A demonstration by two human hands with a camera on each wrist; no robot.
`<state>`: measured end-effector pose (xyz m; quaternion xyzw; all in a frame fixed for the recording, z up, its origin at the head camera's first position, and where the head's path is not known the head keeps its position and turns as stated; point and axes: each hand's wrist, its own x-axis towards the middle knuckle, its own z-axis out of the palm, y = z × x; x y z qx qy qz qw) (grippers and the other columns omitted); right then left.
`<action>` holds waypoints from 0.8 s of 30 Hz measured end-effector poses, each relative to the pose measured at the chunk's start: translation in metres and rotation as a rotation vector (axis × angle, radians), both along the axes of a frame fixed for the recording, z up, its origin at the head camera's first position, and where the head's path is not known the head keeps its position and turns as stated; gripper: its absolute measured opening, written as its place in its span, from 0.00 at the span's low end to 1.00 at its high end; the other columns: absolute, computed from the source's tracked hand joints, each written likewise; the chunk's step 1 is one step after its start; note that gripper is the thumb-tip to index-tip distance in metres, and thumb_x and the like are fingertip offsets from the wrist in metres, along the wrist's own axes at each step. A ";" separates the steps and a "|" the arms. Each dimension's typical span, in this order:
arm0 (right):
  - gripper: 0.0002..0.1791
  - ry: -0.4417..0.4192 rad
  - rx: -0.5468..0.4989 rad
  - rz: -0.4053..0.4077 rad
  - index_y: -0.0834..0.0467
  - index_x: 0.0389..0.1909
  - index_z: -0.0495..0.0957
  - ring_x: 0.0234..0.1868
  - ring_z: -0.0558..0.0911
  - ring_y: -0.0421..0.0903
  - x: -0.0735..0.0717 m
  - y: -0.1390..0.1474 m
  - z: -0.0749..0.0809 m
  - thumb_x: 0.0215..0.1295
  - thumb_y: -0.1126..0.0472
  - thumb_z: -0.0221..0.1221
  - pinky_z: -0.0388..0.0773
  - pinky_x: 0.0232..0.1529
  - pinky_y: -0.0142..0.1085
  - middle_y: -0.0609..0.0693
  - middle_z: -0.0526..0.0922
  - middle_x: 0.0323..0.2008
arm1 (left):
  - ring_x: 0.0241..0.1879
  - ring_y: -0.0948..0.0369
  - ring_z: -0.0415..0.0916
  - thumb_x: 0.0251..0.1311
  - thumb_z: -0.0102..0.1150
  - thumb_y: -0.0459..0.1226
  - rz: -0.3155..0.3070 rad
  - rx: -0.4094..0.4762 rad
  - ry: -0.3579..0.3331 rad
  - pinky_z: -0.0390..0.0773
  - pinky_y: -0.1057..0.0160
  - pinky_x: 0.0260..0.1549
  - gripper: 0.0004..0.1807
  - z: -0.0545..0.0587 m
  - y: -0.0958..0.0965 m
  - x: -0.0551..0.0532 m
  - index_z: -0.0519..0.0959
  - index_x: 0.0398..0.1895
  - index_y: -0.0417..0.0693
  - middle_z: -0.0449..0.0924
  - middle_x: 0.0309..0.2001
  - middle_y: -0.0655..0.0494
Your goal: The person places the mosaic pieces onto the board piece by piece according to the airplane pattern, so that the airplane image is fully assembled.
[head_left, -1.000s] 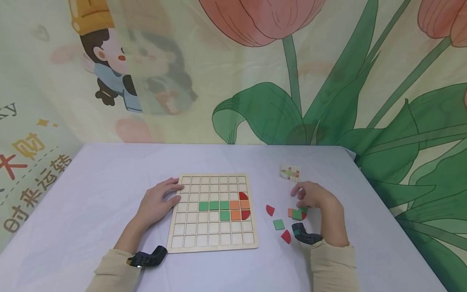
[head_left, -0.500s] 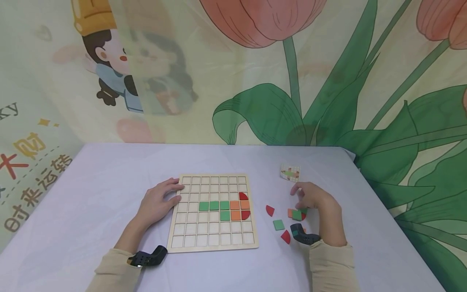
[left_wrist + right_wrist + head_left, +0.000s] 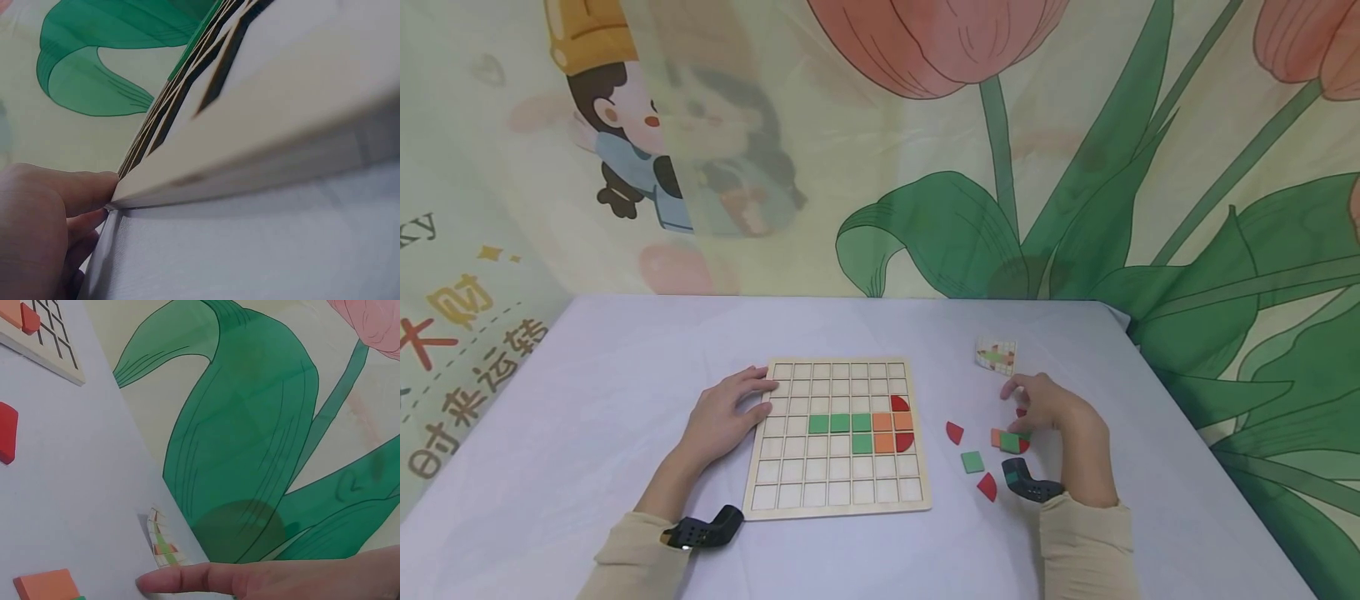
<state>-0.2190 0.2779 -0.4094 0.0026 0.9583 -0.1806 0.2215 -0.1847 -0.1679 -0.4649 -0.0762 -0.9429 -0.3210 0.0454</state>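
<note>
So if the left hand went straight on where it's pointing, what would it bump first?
Probably the wooden board, right away: the left hand points at it, its fingertips apparently touching the left edge.

Grid board [image 3: 786, 494] on the table [image 3: 625, 358], left hand [image 3: 724, 417] at its nine-o'clock edge, seated pieces [image 3: 882, 422] running centre to three; past that edge, loose pieces [image 3: 973, 462], then right hand [image 3: 1052, 407]; card [image 3: 996, 357] at two!

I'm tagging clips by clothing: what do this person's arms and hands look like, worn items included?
The left sleeve and right sleeve are plain beige, ending short of the hands. A black, bent device is worn near each. The left hand and right hand are gloveless.
</note>
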 end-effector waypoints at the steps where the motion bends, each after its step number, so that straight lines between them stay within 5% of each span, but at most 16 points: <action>1: 0.29 0.001 0.000 -0.005 0.56 0.53 0.73 0.51 0.73 0.59 0.000 0.000 0.000 0.49 0.60 0.71 0.79 0.48 0.53 0.65 0.70 0.52 | 0.70 0.45 0.57 0.60 0.57 0.39 0.000 0.000 0.001 0.51 0.37 0.65 0.19 0.000 0.000 0.000 0.77 0.56 0.48 0.67 0.67 0.46; 15: 0.21 0.118 -0.028 -0.028 0.57 0.47 0.74 0.46 0.72 0.54 -0.007 -0.011 -0.008 0.57 0.51 0.66 0.79 0.41 0.42 0.63 0.71 0.50 | 0.69 0.44 0.58 0.60 0.57 0.39 -0.002 0.006 0.010 0.51 0.37 0.65 0.19 -0.001 -0.001 0.000 0.78 0.56 0.49 0.67 0.67 0.47; 24: 0.16 0.070 -0.044 -0.013 0.56 0.47 0.76 0.45 0.77 0.52 -0.003 -0.016 -0.004 0.58 0.61 0.65 0.81 0.43 0.44 0.61 0.78 0.50 | 0.69 0.45 0.58 0.60 0.57 0.39 0.002 0.002 0.013 0.52 0.36 0.65 0.19 -0.001 0.000 0.000 0.77 0.56 0.49 0.67 0.67 0.47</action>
